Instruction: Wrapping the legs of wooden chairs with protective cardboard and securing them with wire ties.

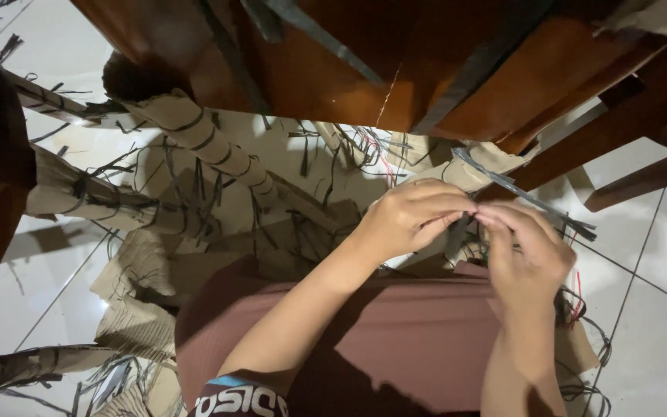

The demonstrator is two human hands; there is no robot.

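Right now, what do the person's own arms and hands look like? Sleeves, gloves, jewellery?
Both forearms are bare to the frame edge: no sleeves in view. The left hand and right hand are ungloved, with no rings, watch or bands visible. Nails look short and unpainted. Below the arms lies maroon clothing, with a darker garment bearing white lettering at the bottom edge.

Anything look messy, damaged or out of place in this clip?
Yes. Dark strip scraps lie scattered over torn cardboard pieces on the tiled floor. Both hands, left and right, pinch one grey strip together.
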